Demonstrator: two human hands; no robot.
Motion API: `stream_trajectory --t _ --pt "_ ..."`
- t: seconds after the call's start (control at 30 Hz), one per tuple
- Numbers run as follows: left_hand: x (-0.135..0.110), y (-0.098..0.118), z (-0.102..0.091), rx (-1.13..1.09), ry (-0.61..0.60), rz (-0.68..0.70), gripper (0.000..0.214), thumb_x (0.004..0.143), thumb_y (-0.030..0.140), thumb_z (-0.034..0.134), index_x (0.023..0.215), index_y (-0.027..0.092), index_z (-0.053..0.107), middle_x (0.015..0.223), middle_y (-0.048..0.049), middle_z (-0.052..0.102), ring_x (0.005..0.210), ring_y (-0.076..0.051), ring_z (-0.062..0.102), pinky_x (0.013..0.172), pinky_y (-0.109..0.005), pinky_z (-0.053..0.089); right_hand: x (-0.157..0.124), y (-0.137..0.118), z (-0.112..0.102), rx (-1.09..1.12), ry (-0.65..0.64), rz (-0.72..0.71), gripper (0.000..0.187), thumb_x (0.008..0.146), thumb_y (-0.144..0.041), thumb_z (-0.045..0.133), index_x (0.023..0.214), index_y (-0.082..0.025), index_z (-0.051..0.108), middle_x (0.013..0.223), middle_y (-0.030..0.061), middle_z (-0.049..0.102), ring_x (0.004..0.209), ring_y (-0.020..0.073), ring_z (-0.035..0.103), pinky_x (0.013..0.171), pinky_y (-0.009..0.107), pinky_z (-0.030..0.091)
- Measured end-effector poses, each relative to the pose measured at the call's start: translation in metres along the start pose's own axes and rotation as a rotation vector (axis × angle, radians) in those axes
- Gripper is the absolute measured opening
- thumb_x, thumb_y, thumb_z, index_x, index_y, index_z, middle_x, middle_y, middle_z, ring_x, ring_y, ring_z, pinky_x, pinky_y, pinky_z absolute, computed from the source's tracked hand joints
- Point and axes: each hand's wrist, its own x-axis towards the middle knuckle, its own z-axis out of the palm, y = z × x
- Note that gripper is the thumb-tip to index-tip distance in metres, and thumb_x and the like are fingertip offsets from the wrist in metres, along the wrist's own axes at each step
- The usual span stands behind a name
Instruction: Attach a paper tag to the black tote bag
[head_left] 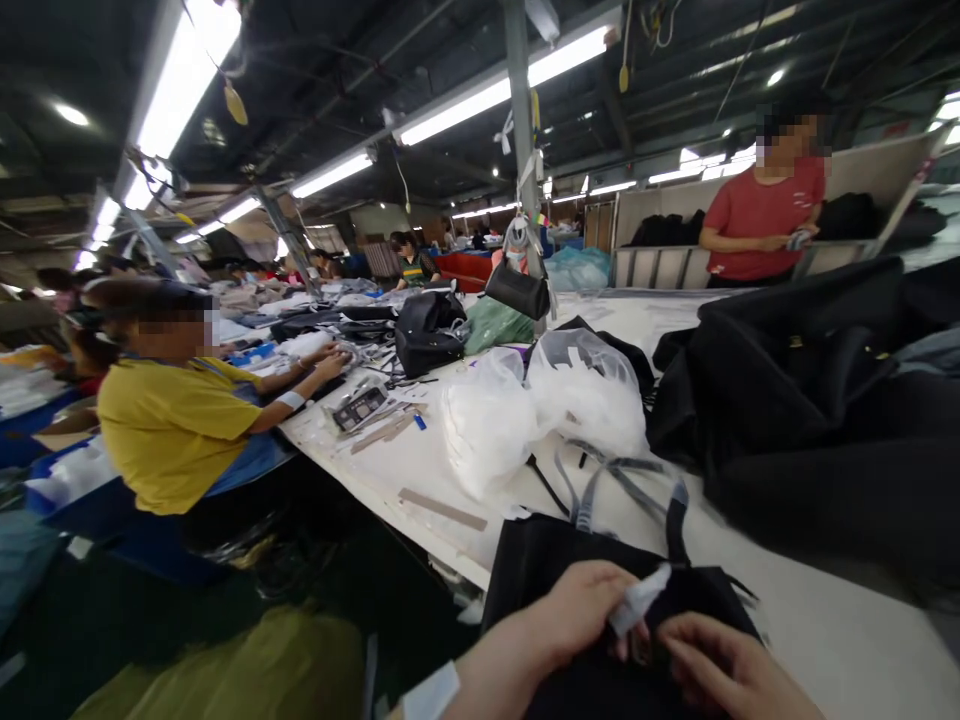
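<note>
A black handbag [555,545] lies at the table's near edge, its handles [675,520] partly wrapped in greyish clear film. Over it, my left hand [577,610] is closed on a small crumpled piece of white wrapping [641,600], which sticks up between thumb and fingers. Close by on the right, my right hand [712,660] has its fingers curled together above the bag. Anything in that pinch is too small or hidden to make out. A white band circles my left wrist.
Clear bags of white stuffing [487,420] stand beyond the handbag. A large heap of black bags [810,400] fills the right side. A cardboard strip [442,508] lies near the left edge. A co-worker in yellow [180,430] works at left; another in red [765,220] stands across the table.
</note>
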Motion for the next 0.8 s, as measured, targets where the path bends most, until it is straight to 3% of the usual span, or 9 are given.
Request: stream_trajectory --t 0.1,0.17,0.2,0.3,0.37,0.43,0.5,0.67,0.8 --pt "-0.019 0.009 -0.018 0.218 -0.126 -0.053 0.030 0.084 0.039 0.051 0.093 0.014 0.063 0.068 -0.0014 0.063 0.045 -0.008 0.051 0.046 -0.021 0.039 -0.018 -0.005 -0.026 -0.016 0.263 0.008 0.042 0.072 -0.061 0.063 0.087 -0.023 0.073 0.079 0.0077 0.069 0.073 0.0245 0.065 0.066 0.029 0.055" --pt "-0.036 0.012 -0.041 0.350 -0.040 0.001 0.030 0.084 0.037 0.053 0.101 0.015 0.064 0.073 -0.0020 0.065 0.051 -0.010 0.055 0.050 -0.023 0.043 -0.028 -0.001 -0.047 -0.073 0.440 0.034 0.044 0.069 -0.060 0.064 0.089 -0.022 0.073 0.082 0.0089 0.071 0.076 0.0271 0.067 0.070 0.032 0.056" --pt "-0.045 0.013 -0.056 0.397 0.122 0.069 0.032 0.084 0.037 0.053 0.106 0.016 0.064 0.077 -0.0024 0.067 0.056 -0.012 0.058 0.055 -0.024 0.046 -0.033 0.003 -0.058 -0.126 0.523 0.049 0.044 0.068 -0.059 0.064 0.090 -0.022 0.072 0.083 0.0092 0.071 0.078 0.0283 0.068 0.072 0.033 0.056" --pt "-0.069 0.008 -0.107 0.466 0.884 0.226 0.036 0.083 0.039 0.056 0.109 0.015 0.062 0.088 -0.0055 0.067 0.081 -0.018 0.064 0.072 -0.029 0.051 -0.045 0.018 -0.084 -0.326 0.680 0.102 0.046 0.067 -0.058 0.063 0.094 -0.022 0.070 0.092 0.0098 0.072 0.088 0.0315 0.067 0.079 0.037 0.053" --pt "-0.085 -0.003 -0.135 0.448 1.134 0.209 0.044 0.080 0.043 0.059 0.113 0.014 0.059 0.095 -0.0084 0.067 0.086 -0.021 0.065 0.076 -0.032 0.052 -0.050 0.028 -0.093 -0.396 0.674 0.145 0.048 0.067 -0.060 0.061 0.095 -0.022 0.070 0.098 0.0099 0.072 0.093 0.0325 0.066 0.082 0.039 0.052" --pt "-0.099 -0.017 -0.150 0.366 1.123 0.132 0.049 0.080 0.046 0.057 0.116 0.012 0.056 0.097 -0.0106 0.067 0.087 -0.022 0.065 0.074 -0.034 0.053 -0.052 0.034 -0.095 -0.388 0.610 0.183 0.051 0.066 -0.061 0.060 0.096 -0.021 0.070 0.101 0.0104 0.071 0.095 0.0326 0.065 0.084 0.040 0.051" --pt "-0.108 -0.032 -0.151 0.312 0.997 0.029 0.049 0.082 0.050 0.054 0.112 0.012 0.057 0.096 -0.0117 0.068 0.087 -0.022 0.066 0.073 -0.034 0.054 -0.049 0.036 -0.091 -0.337 0.526 0.211 0.055 0.066 -0.062 0.060 0.098 -0.019 0.070 0.103 0.0117 0.071 0.093 0.0324 0.066 0.084 0.039 0.052" --pt "-0.105 -0.052 -0.118 0.281 0.697 -0.145 0.050 0.086 0.056 0.043 0.101 0.011 0.062 0.090 -0.0115 0.070 0.083 -0.023 0.066 0.071 -0.034 0.052 -0.032 0.034 -0.073 -0.355 0.411 0.206 0.056 0.068 -0.062 0.062 0.100 -0.017 0.069 0.102 0.0140 0.071 0.093 0.0333 0.067 0.079 0.037 0.054" --pt "-0.099 -0.054 -0.088 0.294 0.526 -0.055 0.050 0.082 0.056 0.053 0.104 0.013 0.065 0.103 -0.0104 0.069 0.096 -0.024 0.063 0.086 -0.036 0.050 -0.026 0.030 -0.058 -0.438 0.467 0.134 0.048 0.063 -0.060 0.069 0.087 -0.019 0.071 0.083 0.0137 0.073 0.073 0.0339 0.069 0.061 0.038 0.056"
